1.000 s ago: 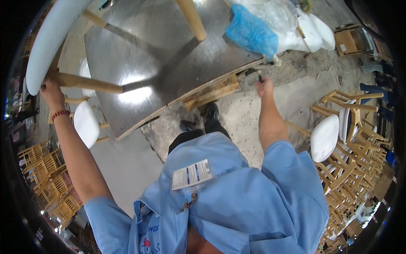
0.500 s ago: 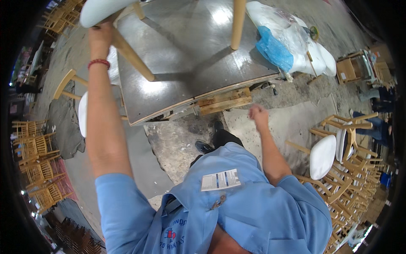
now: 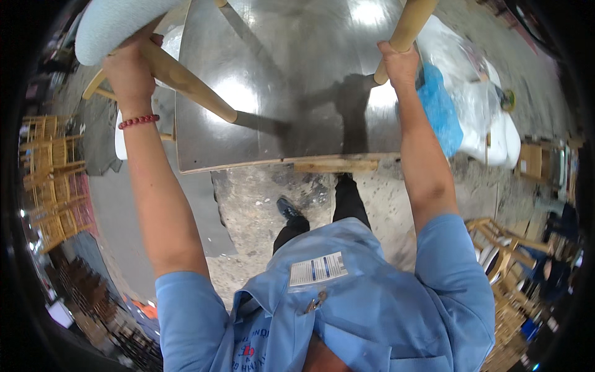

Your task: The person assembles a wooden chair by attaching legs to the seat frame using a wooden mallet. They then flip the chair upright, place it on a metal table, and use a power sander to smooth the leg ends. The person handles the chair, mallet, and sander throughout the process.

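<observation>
A wooden chair with a white padded seat [image 3: 118,28] is at the top of the view, over a dark, shiny tabletop [image 3: 291,133]. My left hand [image 3: 131,77], below a red bead bracelet, is closed around the frame where a leg meets the seat. That pale chair leg [image 3: 192,87] slants down, its tip at the tabletop. On the other side my right hand [image 3: 401,62] is wrapped round another chair leg [image 3: 412,25], close to its lower end. The chair's upper parts lie beyond the picture's edge.
Blue plastic [image 3: 439,111] and clear-wrapped white pieces [image 3: 480,118] lie right of the table. Another white-seated chair [image 3: 121,139] stands at its left. Stacked wooden chairs [image 3: 52,180] line the far left, with more chair frames [image 3: 511,248] at right. My shoe [image 3: 287,208] is on the floor.
My right hand has risen from beside the table to grip a chair leg. My left hand and the seat have shifted left and nearer. I have moved closer to the table.
</observation>
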Tool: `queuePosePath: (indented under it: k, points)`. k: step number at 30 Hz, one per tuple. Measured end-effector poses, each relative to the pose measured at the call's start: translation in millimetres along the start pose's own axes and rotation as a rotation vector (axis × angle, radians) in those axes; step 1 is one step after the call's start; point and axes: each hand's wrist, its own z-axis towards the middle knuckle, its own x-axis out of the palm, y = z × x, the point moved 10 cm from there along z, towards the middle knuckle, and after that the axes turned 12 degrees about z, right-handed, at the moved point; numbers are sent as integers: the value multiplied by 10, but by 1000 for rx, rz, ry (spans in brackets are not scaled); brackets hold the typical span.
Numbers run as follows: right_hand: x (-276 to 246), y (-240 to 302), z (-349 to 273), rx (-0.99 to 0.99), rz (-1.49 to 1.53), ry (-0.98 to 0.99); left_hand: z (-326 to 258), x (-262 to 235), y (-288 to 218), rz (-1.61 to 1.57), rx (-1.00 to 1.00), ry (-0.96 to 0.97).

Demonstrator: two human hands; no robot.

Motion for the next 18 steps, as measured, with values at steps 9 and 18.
queuePosePath:
  k: [9,18]
  points:
    - [597,-486,1294,34,58,212,563,599,81,-136,-327,34]
    - [858,-470,1869,1,57,231,730,753,-28,-275,-564,37]
